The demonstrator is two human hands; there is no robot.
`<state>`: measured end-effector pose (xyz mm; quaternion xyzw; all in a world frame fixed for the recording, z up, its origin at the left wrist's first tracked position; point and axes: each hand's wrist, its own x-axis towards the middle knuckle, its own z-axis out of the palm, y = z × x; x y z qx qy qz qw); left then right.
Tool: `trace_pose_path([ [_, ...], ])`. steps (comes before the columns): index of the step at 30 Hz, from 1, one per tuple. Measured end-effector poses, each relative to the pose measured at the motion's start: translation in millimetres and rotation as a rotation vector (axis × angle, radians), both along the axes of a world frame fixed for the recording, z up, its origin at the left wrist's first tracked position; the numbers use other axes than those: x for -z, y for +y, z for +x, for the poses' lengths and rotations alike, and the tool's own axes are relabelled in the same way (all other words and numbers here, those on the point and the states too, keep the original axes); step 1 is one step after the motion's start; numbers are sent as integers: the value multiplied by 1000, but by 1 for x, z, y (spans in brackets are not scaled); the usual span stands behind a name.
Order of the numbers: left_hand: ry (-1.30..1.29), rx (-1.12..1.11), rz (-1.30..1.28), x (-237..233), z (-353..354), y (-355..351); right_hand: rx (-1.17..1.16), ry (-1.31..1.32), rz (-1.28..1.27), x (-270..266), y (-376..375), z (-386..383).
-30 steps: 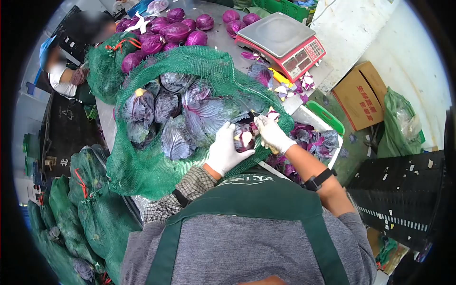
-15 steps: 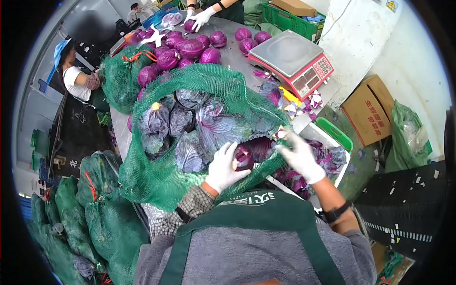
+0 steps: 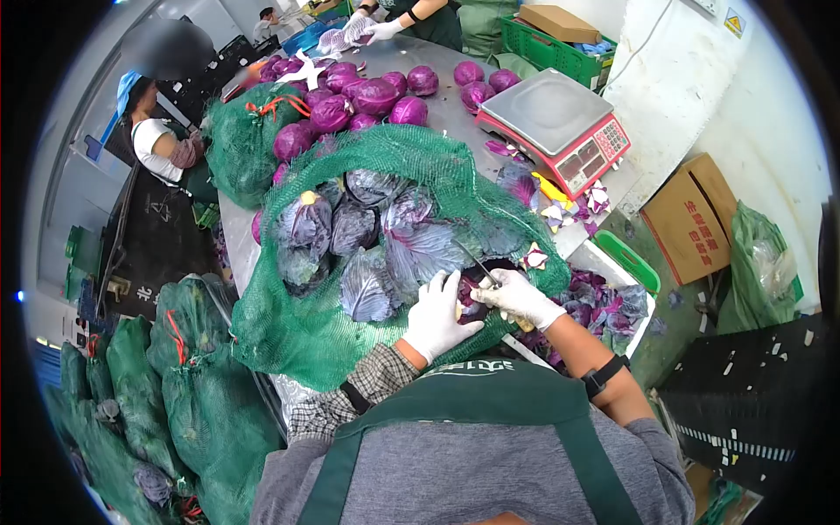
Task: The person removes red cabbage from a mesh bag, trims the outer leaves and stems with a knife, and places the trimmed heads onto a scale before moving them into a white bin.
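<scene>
My gloved left hand [image 3: 437, 317] is closed around the left side of a small red cabbage [image 3: 470, 304], low over the front edge of an opened green mesh bag [image 3: 280, 352]. In my gloved right hand [image 3: 522, 299] is a knife [image 3: 478, 265], its thin dark blade pointing up and away from me. The right fingers are right at the cabbage's right side. Beyond both hands, several red cabbages with loose dull outer leaves [image 3: 420, 249] lie in the bag. A cut stem piece [image 3: 535, 256] rests on the mesh to the right.
Peeled purple cabbages [image 3: 372, 96] are heaped farther back on the metal table. A red-framed scale [image 3: 549, 109] stands at right, above a white bin [image 3: 643, 325] of trimmed leaves. Filled mesh bags [image 3: 214, 420] stand at left. Two co-workers are at the table's far and left sides.
My right hand has moved left, in to the cabbage, and the knife blade now shows. The stem piece lies apart from the hand. The far co-worker's hands are now on a pale foam net.
</scene>
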<state>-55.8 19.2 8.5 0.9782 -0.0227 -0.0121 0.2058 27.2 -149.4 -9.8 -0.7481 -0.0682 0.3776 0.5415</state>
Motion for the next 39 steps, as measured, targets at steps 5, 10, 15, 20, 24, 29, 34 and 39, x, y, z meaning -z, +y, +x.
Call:
trace_pose_path([
  [5,-3,19,-10,-1,5,2,-83,4,-38,-7,-2,11],
  [10,-16,26,-11,1,6,5,-201,-465,-241,-27,12,6],
  [15,-38,53,-21,5,-6,12,-115,-873,-300,12,-6,21],
  [20,-198,113,-309,39,-21,43,352,-633,-576,48,-147,16],
  [24,-144,125,-329,31,-1,40,163,-723,-168,-8,-72,-25],
  [29,-68,201,-207,22,15,36,-99,-829,50,12,-1,-34],
  [34,-59,258,-196,22,22,37,-154,-840,22,7,-4,-29],
  [39,0,221,-414,28,23,45,-170,-950,21,18,-38,-33],
])
